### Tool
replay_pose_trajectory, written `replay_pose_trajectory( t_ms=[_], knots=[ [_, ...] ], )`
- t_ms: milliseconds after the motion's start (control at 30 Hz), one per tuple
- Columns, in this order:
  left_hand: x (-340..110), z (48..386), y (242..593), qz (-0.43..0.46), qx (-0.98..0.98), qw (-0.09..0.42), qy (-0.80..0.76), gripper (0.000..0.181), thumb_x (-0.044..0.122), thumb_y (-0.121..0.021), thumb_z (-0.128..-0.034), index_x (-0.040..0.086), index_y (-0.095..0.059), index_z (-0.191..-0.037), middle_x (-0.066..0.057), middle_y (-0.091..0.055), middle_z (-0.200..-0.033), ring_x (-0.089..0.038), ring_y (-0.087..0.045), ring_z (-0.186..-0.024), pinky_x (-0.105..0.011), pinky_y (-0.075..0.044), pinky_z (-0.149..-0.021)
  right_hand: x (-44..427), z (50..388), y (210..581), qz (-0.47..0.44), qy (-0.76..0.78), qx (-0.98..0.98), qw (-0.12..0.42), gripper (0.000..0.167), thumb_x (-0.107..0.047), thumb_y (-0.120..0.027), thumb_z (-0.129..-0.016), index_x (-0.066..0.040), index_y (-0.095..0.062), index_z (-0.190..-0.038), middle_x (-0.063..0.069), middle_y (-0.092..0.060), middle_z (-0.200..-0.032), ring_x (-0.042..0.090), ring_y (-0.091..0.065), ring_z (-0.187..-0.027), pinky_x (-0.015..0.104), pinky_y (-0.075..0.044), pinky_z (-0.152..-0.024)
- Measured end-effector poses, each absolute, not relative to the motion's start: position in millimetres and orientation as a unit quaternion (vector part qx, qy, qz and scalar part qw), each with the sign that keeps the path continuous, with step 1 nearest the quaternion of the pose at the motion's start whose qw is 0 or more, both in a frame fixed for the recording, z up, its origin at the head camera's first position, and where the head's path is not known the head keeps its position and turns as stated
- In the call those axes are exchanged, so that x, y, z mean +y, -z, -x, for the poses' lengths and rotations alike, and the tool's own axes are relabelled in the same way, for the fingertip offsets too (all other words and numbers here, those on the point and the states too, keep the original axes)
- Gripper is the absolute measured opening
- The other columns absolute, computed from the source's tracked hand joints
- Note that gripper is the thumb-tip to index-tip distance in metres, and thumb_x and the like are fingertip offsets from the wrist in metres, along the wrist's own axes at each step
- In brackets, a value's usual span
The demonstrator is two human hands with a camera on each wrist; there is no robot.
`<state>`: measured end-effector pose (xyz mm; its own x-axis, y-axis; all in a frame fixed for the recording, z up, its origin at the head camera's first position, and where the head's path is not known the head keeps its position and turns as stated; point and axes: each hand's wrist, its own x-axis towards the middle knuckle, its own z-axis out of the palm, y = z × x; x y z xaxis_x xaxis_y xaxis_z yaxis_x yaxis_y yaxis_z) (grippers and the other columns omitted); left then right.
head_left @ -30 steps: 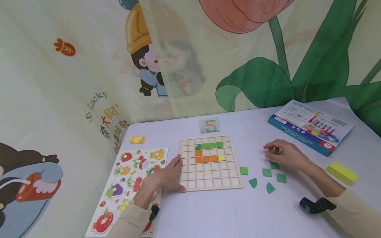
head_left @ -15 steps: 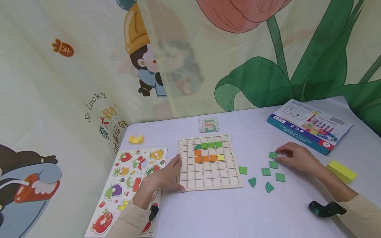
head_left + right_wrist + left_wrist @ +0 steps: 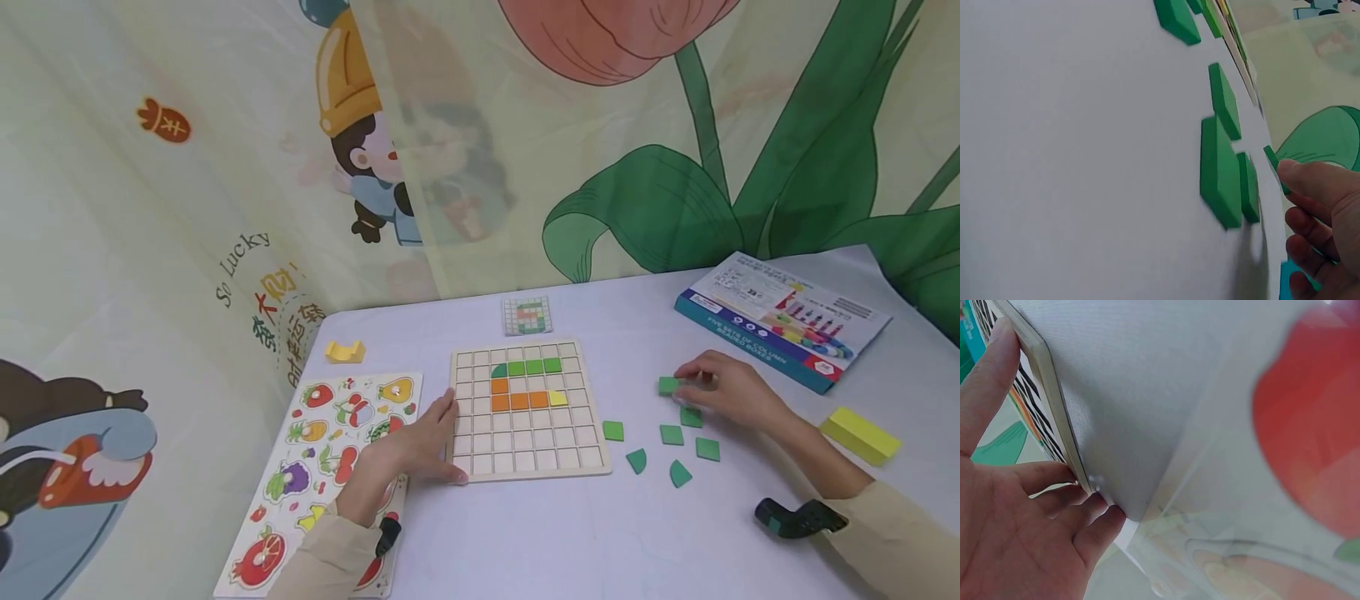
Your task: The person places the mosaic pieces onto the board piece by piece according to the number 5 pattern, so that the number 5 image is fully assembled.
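My right hand [image 3: 735, 392] pinches a green square tile [image 3: 667, 386] between thumb and fingers, low over the table right of the board. The right wrist view shows the held tile [image 3: 1271, 159] edge-on at the thumb tip. Several green square tiles [image 3: 672, 434] and two green quarter-round tiles [image 3: 680, 474] lie nearby. My left hand [image 3: 408, 446] rests against the left edge of a wooden grid board [image 3: 525, 460], thumb and fingers spread along it. Green tiles [image 3: 534, 367], orange tiles [image 3: 520, 402] and one pale yellow tile [image 3: 558, 398] sit in its cells.
A small pattern card [image 3: 527, 317] lies behind the board. To its left are a fruit puzzle board [image 3: 288, 450], partly under my left arm, and a yellow notched block [image 3: 345, 352]. A box [image 3: 783, 321] and a long yellow block [image 3: 862, 436] lie at the right.
My right hand reached the rearmost green square tile, took hold of it and has shifted it a little left. The left hand stays at the board's edge.
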<state>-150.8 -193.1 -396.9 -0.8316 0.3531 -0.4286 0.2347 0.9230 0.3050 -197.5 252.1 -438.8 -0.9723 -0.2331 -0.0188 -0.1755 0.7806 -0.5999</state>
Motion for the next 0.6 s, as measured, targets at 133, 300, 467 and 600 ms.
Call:
replay_pose_trajectory(
  t_ms=[133,300,467,600],
  knots=[
    [-193,151,397,-0.153,0.949,0.246,-0.122,0.105,0.04,-0.081,-0.0766,0.002,-0.02,-0.154,-0.011,-0.005,-0.165,-0.029,-0.013,-0.151,-0.045,-0.034,-0.115,220,202,436,0.124,0.326,0.936,0.041,0.032,-0.027,-0.075,-0.085,-0.009,-0.069,-0.111,0.006,-0.062,-0.101,0.021,-0.051,-0.093,0.017,-0.046,-0.067],
    [-193,151,399,-0.148,0.95,0.247,-0.12,0.107,0.041,-0.08,-0.0761,0.003,-0.019,-0.154,-0.011,-0.005,-0.165,-0.028,-0.014,-0.151,-0.045,-0.036,-0.114,174,201,439,0.167,0.343,0.923,0.046,0.027,-0.024,-0.076,-0.083,-0.013,-0.072,-0.107,0.002,-0.062,-0.1,0.018,-0.051,-0.091,0.019,-0.046,-0.07],
    [-193,152,399,-0.151,0.95,0.246,-0.116,0.107,0.042,-0.08,-0.0763,0.003,-0.019,-0.154,-0.011,-0.005,-0.165,-0.028,-0.015,-0.151,-0.044,-0.037,-0.113,137,197,443,0.197,0.355,0.911,0.064,0.025,-0.026,-0.078,-0.081,-0.016,-0.073,-0.104,-0.002,-0.062,-0.099,0.016,-0.05,-0.091,0.024,-0.045,-0.074],
    [-193,152,399,-0.154,0.95,0.246,-0.112,0.106,0.042,-0.08,-0.0767,0.003,-0.019,-0.154,-0.011,-0.004,-0.165,-0.028,-0.014,-0.151,-0.044,-0.036,-0.114,123,194,443,0.222,0.36,0.904,0.058,0.024,-0.025,-0.079,-0.08,-0.016,-0.074,-0.102,-0.004,-0.062,-0.095,0.014,-0.049,-0.087,0.02,-0.043,-0.069]
  ],
)
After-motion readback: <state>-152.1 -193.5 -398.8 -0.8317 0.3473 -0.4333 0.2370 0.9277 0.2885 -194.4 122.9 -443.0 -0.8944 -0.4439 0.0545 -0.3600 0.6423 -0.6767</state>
